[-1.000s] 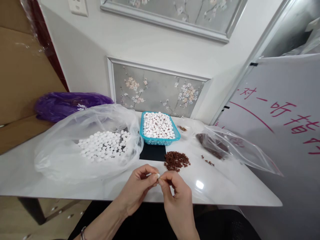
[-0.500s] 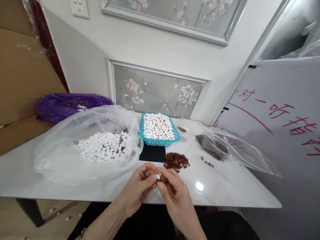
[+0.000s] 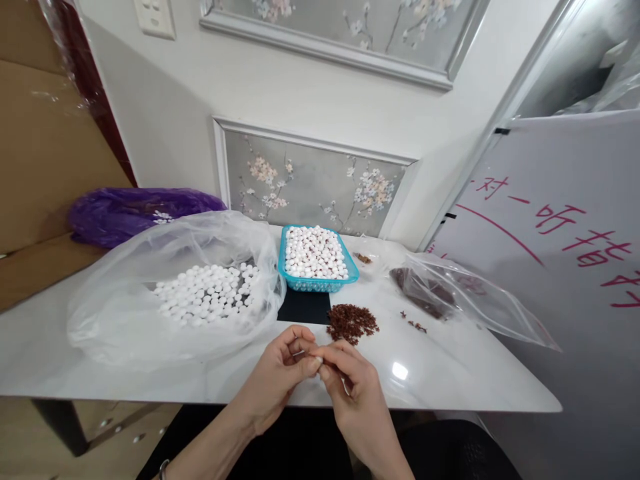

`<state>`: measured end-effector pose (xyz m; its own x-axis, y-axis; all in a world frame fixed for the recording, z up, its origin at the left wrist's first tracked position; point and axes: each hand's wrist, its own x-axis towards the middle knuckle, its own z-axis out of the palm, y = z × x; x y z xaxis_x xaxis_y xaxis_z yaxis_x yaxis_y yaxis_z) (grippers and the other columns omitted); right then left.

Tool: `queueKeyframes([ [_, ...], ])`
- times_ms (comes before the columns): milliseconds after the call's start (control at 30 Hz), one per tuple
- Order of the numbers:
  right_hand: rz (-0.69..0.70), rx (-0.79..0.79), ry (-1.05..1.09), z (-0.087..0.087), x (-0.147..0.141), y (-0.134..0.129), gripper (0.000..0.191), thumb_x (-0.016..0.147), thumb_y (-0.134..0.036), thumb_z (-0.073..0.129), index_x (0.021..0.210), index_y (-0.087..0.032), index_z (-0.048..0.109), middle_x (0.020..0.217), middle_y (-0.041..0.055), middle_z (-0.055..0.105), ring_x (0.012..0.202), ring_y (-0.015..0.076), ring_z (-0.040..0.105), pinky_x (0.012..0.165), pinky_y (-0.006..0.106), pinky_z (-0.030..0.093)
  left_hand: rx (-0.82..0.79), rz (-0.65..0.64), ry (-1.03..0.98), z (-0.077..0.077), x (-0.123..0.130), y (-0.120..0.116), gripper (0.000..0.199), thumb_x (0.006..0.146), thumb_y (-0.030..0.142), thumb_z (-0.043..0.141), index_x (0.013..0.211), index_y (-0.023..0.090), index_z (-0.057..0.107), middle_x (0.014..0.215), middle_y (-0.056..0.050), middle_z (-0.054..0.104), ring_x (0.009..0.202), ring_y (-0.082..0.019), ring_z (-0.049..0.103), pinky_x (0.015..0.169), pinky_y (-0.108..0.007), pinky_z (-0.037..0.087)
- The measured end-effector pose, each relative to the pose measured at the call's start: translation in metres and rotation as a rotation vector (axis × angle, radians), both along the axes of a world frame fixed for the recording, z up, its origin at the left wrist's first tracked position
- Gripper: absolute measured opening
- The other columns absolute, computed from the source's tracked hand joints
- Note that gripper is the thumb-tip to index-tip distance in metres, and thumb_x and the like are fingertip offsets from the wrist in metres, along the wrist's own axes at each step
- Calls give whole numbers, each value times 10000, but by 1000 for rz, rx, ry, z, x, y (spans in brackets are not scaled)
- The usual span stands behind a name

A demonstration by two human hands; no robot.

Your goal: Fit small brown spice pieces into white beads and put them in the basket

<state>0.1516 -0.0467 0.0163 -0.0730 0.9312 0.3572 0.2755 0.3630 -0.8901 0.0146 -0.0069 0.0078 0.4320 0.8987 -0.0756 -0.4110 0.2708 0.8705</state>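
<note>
The left hand [image 3: 286, 373] and right hand [image 3: 356, 385], fingertips drawn together, pinched a small white ball [image 3: 319, 360] between them, with a brown pile [image 3: 353, 321] just beyond the right hand and a blue basket [image 3: 320, 286] farther ahead.

Left hand [image 3: 286, 375]: bare, forearm bare too
Bracelet [image 3: 163, 470]: thin, silvery, rounded, behind the left hand
Right hand [image 3: 354, 390]: bare, the forearm behind it likewise
Clothing [image 3: 300, 448]: black, below both hands
</note>
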Motion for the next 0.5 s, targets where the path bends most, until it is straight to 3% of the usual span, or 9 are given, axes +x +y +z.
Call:
queueKeyframes([
  [333, -41, 11, 66, -5, -2, 1, 252, 848, -134, 495, 994, -201, 690, 872, 50, 606, 792, 163, 588, 708, 261, 476, 72, 35, 77, -1, 1, -1, 264, 676, 202, 745, 869, 202, 565, 777, 13, 590, 748, -122, 540, 728, -236, 401],
  [500, -10, -35, 85, -8, 6, 2, 291, 883, -226, 494, 1145, -232, 621, 890, 33, 610, 776, 143, 585, 703, 244, 480, -34, 30, -38, -4, -1, 0, 283, 676, 212, 753, 923, 205, 615, 793, 11, 599, 730, -101, 568, 732, -224, 437],
])
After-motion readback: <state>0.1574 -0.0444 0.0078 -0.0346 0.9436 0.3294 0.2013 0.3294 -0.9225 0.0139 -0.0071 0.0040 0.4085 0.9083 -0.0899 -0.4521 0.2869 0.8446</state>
